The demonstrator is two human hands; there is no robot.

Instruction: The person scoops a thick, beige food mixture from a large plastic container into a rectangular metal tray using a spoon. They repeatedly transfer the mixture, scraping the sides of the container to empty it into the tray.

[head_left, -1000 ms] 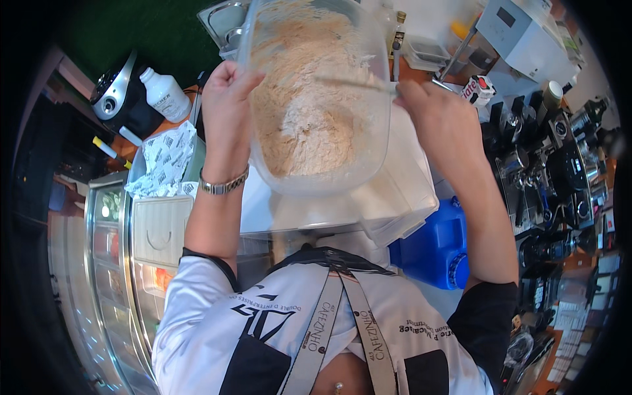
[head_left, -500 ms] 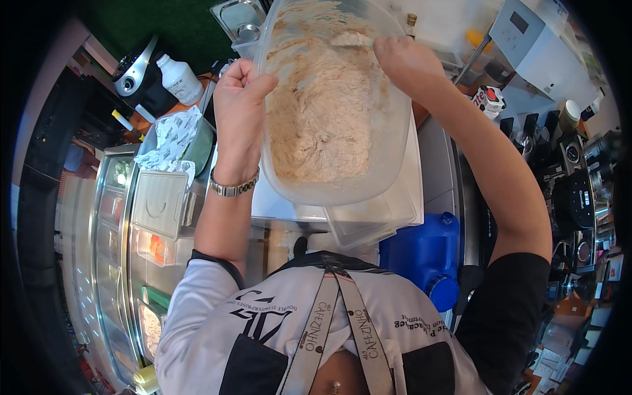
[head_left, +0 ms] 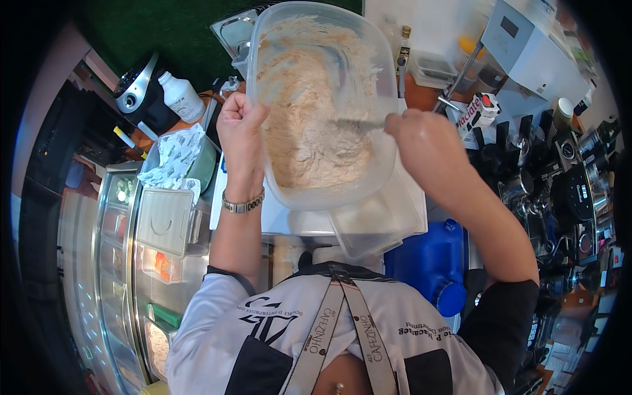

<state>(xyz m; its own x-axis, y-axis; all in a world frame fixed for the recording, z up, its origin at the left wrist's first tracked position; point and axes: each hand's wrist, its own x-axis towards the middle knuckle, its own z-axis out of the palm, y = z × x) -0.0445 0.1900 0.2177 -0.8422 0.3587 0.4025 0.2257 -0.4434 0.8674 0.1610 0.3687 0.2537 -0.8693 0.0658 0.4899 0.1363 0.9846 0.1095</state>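
A large translucent plastic tub (head_left: 390, 66) stands in front of me, its inside walls smeared with batter. Sticky beige dough (head_left: 296, 131) covers its bottom, with a paler, floury patch at the right. My left hand (head_left: 242, 125), a metal watch on its wrist, is closed on the tub's left rim. Over the right rim, my right hand (head_left: 424, 141) is closed round a thin, flat mixing tool (head_left: 359, 124). Motion blurs the tool, and its far end is in the dough, so its exact kind cannot be made out.
Below the tub, a translucent lid (head_left: 372, 227) lies on the white surface. A blue jug (head_left: 428, 263) stands at the right. To the left are a white bottle (head_left: 181, 97), a paper-covered green tub (head_left: 174, 158) and food containers. Coffee gear (head_left: 573, 197) crowds the far right.
My right hand has come down and slightly right, bringing the tool from the tub's far part toward its middle. The dough's surface has shifted. My left hand still grips the rim.
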